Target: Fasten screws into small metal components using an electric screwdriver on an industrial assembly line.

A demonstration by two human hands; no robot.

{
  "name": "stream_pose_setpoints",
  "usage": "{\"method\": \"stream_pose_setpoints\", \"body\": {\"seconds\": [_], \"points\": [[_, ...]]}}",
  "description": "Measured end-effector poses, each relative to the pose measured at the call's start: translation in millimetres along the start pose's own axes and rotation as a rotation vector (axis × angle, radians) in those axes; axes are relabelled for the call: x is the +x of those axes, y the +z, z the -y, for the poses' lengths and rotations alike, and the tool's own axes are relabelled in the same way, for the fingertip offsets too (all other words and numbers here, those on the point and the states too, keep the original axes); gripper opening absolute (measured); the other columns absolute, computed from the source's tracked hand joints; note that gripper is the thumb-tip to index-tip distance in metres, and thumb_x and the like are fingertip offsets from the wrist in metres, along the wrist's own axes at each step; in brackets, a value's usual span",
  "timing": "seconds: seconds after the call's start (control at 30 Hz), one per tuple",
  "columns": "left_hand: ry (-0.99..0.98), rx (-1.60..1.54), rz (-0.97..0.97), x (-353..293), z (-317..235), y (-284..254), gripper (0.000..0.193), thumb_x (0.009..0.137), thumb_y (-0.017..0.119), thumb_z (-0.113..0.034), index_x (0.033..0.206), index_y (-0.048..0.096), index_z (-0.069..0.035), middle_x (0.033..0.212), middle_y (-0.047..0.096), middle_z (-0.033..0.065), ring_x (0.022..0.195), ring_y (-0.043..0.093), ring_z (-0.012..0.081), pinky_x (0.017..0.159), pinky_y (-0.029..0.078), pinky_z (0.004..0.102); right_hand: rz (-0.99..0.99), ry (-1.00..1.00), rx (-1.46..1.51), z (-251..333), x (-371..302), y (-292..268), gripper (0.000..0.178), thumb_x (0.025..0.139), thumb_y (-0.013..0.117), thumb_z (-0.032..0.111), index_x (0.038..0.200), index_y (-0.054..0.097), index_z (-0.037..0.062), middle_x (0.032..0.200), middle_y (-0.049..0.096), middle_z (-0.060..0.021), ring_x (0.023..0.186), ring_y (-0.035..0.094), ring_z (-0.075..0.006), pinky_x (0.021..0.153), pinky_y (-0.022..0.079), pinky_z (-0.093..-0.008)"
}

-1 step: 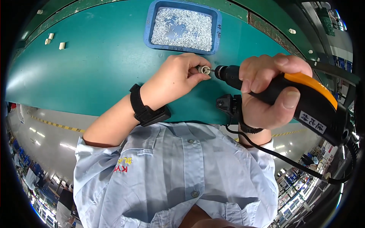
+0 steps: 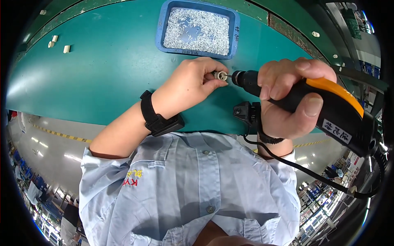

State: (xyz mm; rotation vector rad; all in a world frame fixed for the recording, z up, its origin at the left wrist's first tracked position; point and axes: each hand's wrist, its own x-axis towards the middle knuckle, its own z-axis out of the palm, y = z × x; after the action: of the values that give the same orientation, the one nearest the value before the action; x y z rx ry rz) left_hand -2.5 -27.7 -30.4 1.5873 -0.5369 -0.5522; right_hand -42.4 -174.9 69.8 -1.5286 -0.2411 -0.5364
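Observation:
Between thumb and fingers, my left hand (image 2: 192, 80) pinches a small round cream-coloured fitting (image 2: 222, 76), its hollow end turned to the right. My right hand (image 2: 293, 96) is wrapped round a black and orange electric screwdriver (image 2: 328, 107), which points left. The thin bit of the screwdriver reaches the mouth of the fitting; whether it touches anything inside is too small to tell. Beyond my hands stands a blue tray (image 2: 160, 30) holding a great many small silvery pins (image 2: 217, 30).
Several small cream pieces (image 2: 67, 49) lie at the far left of the green table (image 2: 102, 78). A green ledge (image 2: 287, 30) with a worn edge runs along the back. The screwdriver's cable (image 2: 381, 172) hangs at the right. A black device (image 2: 245, 111) sits at my right wrist, trailing a cord.

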Motion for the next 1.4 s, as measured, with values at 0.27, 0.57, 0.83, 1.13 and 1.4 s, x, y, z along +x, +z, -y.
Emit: {"method": "stream_pose_setpoints", "body": {"seconds": [0.27,0.57,0.83,1.13,1.4], "points": [[0.052,-0.082,0.010,-1.8,-0.2,-1.9,0.023,0.078,0.070,0.000,0.100,0.064,0.001,0.087,0.064,0.0101,0.072,0.066,0.0140,0.064,0.053,0.0253,0.170,-0.189,0.219,2.0,5.9,-13.5,0.047,0.093,0.047,0.046,0.114,0.047,0.0040,0.063,0.045,-0.0025,0.048,0.043,-0.0124,0.047,0.035,-0.0284],[0.059,-0.042,0.001,-1.7,-4.6,-2.7,0.023,0.079,0.070,0.002,0.101,0.062,0.001,0.088,0.062,0.0082,0.076,0.066,0.0124,0.067,0.054,0.0242,0.189,-0.196,0.248,3.7,3.0,-19.3,0.048,0.093,0.049,0.047,0.116,0.047,0.0043,0.067,0.047,-0.0024,0.049,0.045,-0.0121,0.048,0.036,-0.0278],[0.008,-0.032,-0.009,-2.2,-2.9,-1.6,0.020,0.080,0.069,0.001,0.099,0.062,0.002,0.085,0.064,0.0088,0.075,0.066,0.0127,0.067,0.054,0.0241,0.167,-0.211,0.251,1.3,3.0,-20.4,0.050,0.093,0.049,0.048,0.116,0.047,0.0041,0.065,0.048,-0.0024,0.048,0.045,-0.0122,0.046,0.036,-0.0275],[-0.023,0.009,-0.058,-1.9,-6.4,2.1,0.020,0.080,0.068,0.000,0.099,0.062,0.002,0.077,0.066,0.0109,0.070,0.067,0.0139,0.064,0.053,0.0249,0.213,-0.216,0.261,-3.1,5.5,-22.3,0.051,0.093,0.049,0.049,0.116,0.047,0.0037,0.063,0.048,-0.0023,0.047,0.044,-0.0120,0.046,0.036,-0.0275],[-0.028,0.037,-0.071,-1.7,-9.4,5.2,0.021,0.080,0.068,-0.002,0.101,0.062,0.003,0.076,0.066,0.0133,0.071,0.068,0.0164,0.063,0.053,0.0261,0.104,-0.076,0.113,6.8,-0.5,-14.9,0.049,0.092,0.050,0.048,0.113,0.046,0.0041,0.063,0.047,-0.0030,0.047,0.044,-0.0128,0.047,0.037,-0.0285]]}}
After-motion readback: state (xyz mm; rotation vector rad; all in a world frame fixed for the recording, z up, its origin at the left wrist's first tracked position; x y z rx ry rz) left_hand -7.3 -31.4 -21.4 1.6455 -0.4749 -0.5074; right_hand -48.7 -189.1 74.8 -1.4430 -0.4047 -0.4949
